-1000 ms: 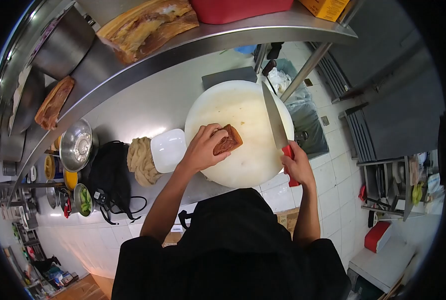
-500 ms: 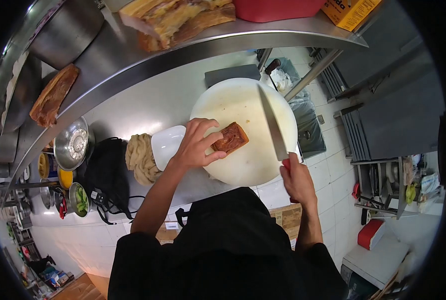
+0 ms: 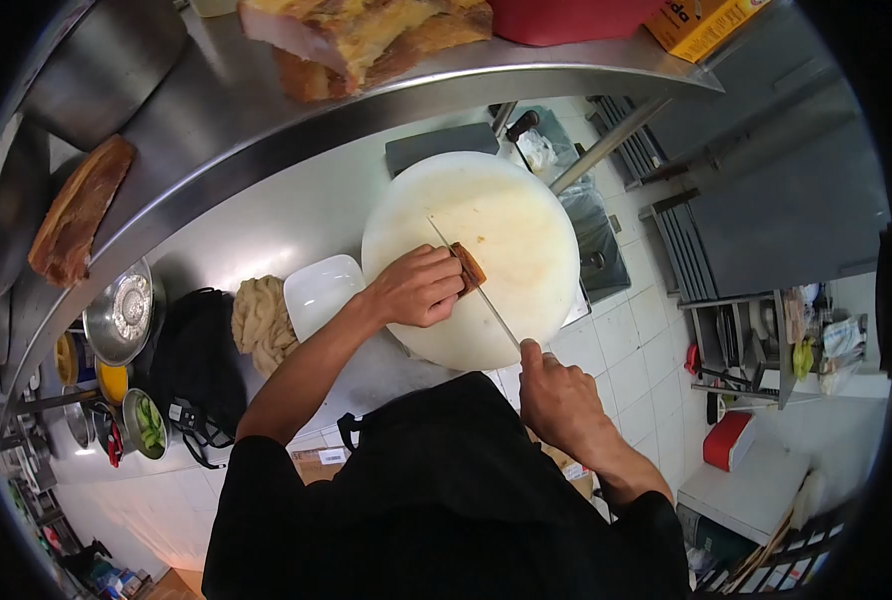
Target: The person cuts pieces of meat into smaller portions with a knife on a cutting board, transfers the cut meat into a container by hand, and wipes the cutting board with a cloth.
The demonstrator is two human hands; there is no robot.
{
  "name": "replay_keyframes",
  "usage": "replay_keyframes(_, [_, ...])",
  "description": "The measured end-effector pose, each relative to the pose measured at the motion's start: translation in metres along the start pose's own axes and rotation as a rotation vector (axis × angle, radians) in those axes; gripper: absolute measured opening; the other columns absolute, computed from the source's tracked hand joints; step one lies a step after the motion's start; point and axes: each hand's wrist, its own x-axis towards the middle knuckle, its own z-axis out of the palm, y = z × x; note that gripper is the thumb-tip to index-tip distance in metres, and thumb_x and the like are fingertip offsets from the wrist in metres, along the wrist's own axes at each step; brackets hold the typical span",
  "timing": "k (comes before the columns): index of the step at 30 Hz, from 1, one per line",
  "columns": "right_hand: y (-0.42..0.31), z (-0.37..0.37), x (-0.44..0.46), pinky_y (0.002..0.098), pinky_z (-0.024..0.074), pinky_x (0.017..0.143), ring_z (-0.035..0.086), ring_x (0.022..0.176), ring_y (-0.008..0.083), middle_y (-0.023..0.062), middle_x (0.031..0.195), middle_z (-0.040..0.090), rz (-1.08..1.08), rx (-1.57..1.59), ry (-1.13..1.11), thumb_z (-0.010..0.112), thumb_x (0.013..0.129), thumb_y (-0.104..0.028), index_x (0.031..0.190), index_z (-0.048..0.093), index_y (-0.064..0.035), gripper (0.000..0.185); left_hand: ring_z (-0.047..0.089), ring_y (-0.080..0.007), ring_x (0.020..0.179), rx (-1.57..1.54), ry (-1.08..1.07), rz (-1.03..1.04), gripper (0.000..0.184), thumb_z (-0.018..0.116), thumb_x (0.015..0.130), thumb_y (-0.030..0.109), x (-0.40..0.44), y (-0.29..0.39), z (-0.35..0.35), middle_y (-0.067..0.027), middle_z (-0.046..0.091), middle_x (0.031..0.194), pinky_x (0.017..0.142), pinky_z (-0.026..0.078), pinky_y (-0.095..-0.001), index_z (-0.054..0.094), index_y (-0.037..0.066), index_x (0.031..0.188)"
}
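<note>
A reddish-brown block of pork belly (image 3: 472, 268) lies on the round white cutting board (image 3: 426, 190). My left hand (image 3: 423, 287) is closed on its left part, knuckles curled and fingertips tucked from sight. My right hand (image 3: 563, 405) grips a long kitchen knife (image 3: 498, 316) by the handle, low at the board's near right edge. The blade runs slantwise across the meat, close beside my left knuckles. How deep the edge sits in the meat I cannot tell. A few crumbs dot the board.
Left of the board stand a white square dish (image 3: 318, 290), a tan cloth (image 3: 263, 322) and a black bag (image 3: 198, 350). Over the counter runs a metal shelf (image 3: 266, 120) bearing more pork belly (image 3: 366, 40), a red container (image 3: 566, 18) and a yellow box (image 3: 701, 25).
The knife has swung left from the board's right side onto the meat. My left fingers, spread around the block before, have curled in, and the view has shifted slightly.
</note>
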Motion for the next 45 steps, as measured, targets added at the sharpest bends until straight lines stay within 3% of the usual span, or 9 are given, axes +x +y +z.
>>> replay_keyframes(7, [-0.007, -0.042, 0.021, 0.0547, 0.0572, 0.068, 0.070, 0.076, 0.0475, 0.0334, 0.088, 0.067, 0.007, -0.056, -0.276, 0.054, 0.088, -0.005, 0.108, 0.046, 0.0052, 0.024, 0.053, -0.0243, 0.078, -0.037, 0.006, -0.021, 0.009, 0.067, 0.071, 0.004, 0.003, -0.002, -0.003, -0.0055, 0.054, 0.081, 0.070, 0.043, -0.0367, 0.062, 0.006, 0.078])
replay_keyframes(13, [-0.022, -0.022, 0.105, 0.0544, 0.0544, 0.087, 0.069, 0.097, 0.0482, 0.0328, 0.098, 0.069, 0.036, 0.100, -0.217, 0.052, 0.091, -0.005, 0.110, 0.047, 0.0071, 0.023, 0.054, -0.0259, 0.079, -0.087, 0.000, -0.085, 0.011, 0.068, 0.071, 0.002, -0.003, 0.003, -0.004, -0.0078, 0.055, 0.082, 0.071, 0.044, -0.0374, 0.063, 0.005, 0.081])
replay_keyframes(20, [0.005, -0.028, 0.046, 0.0576, 0.0547, 0.081, 0.069, 0.088, 0.0500, 0.0341, 0.092, 0.068, 0.111, 0.017, -0.389, 0.051, 0.092, -0.010, 0.111, 0.047, 0.0069, 0.026, 0.057, -0.0279, 0.083, -0.092, 0.038, -0.142, 0.015, 0.071, 0.072, 0.002, -0.002, 0.002, -0.006, -0.0095, 0.060, 0.089, 0.074, 0.046, -0.0377, 0.064, 0.004, 0.086])
replay_keyframes(25, [0.007, 0.039, 0.106, 0.0592, 0.0541, 0.077, 0.068, 0.084, 0.0521, 0.0333, 0.089, 0.068, -0.036, 0.159, -0.025, 0.048, 0.095, -0.012, 0.111, 0.045, 0.0053, 0.023, 0.057, -0.0282, 0.083, -0.067, 0.027, -0.128, 0.014, 0.070, 0.074, 0.003, -0.003, 0.003, -0.008, -0.0094, 0.060, 0.089, 0.074, 0.046, -0.0390, 0.063, 0.004, 0.086])
replay_keyframes(28, [0.012, 0.014, 0.065, 0.0591, 0.0544, 0.074, 0.068, 0.081, 0.0522, 0.0325, 0.087, 0.069, 0.065, 0.116, -0.177, 0.048, 0.095, -0.012, 0.110, 0.045, 0.0042, 0.022, 0.056, -0.0284, 0.082, -0.078, -0.001, -0.156, 0.012, 0.068, 0.075, 0.002, -0.006, 0.006, -0.005, -0.0098, 0.060, 0.089, 0.074, 0.046, -0.0393, 0.063, 0.004, 0.086])
replay_keyframes(33, [0.017, 0.081, 0.120, 0.0595, 0.0543, 0.075, 0.068, 0.081, 0.0522, 0.0333, 0.085, 0.068, 0.011, 0.170, 0.065, 0.047, 0.099, -0.017, 0.107, 0.045, 0.0051, 0.024, 0.056, -0.0291, 0.083, -0.061, -0.040, -0.154, 0.010, 0.068, 0.077, 0.004, -0.001, 0.007, -0.013, -0.0100, 0.060, 0.089, 0.075, 0.047, -0.0395, 0.062, 0.003, 0.085])
replay_keyframes(37, [0.029, 0.058, 0.109, 0.0594, 0.0531, 0.075, 0.067, 0.081, 0.0531, 0.0331, 0.083, 0.067, 0.001, 0.303, 0.031, 0.054, 0.097, -0.018, 0.107, 0.047, 0.0041, 0.026, 0.057, -0.0288, 0.087, -0.043, -0.028, -0.130, 0.011, 0.067, 0.077, 0.005, 0.004, 0.010, -0.018, -0.0092, 0.060, 0.091, 0.077, 0.047, -0.0408, 0.063, 0.004, 0.087])
replay_keyframes(42, [0.070, 0.022, 0.051, 0.0535, 0.0512, 0.077, 0.067, 0.087, 0.0482, 0.0284, 0.087, 0.068, 0.007, 0.518, 0.070, 0.061, 0.094, -0.017, 0.110, 0.052, 0.0020, 0.027, 0.061, -0.0371, 0.100, 0.030, 0.336, -0.330, 0.026, 0.066, 0.077, 0.002, -0.051, 0.045, -0.056, -0.0172, 0.066, 0.108, 0.092, 0.048, -0.0457, 0.068, -0.001, 0.103])
replay_keyframes(45, [0.071, 0.010, 0.023, 0.0521, 0.0511, 0.075, 0.066, 0.087, 0.0489, 0.0286, 0.092, 0.068, 0.143, 0.640, 0.091, 0.060, 0.096, -0.014, 0.120, 0.049, 0.0018, 0.031, 0.060, -0.0385, 0.102, 0.406, 0.622, -0.753, 0.028, 0.060, 0.080, 0.001, -0.124, 0.060, -0.074, -0.0191, 0.064, 0.106, 0.092, 0.047, -0.0478, 0.066, 0.000, 0.107])
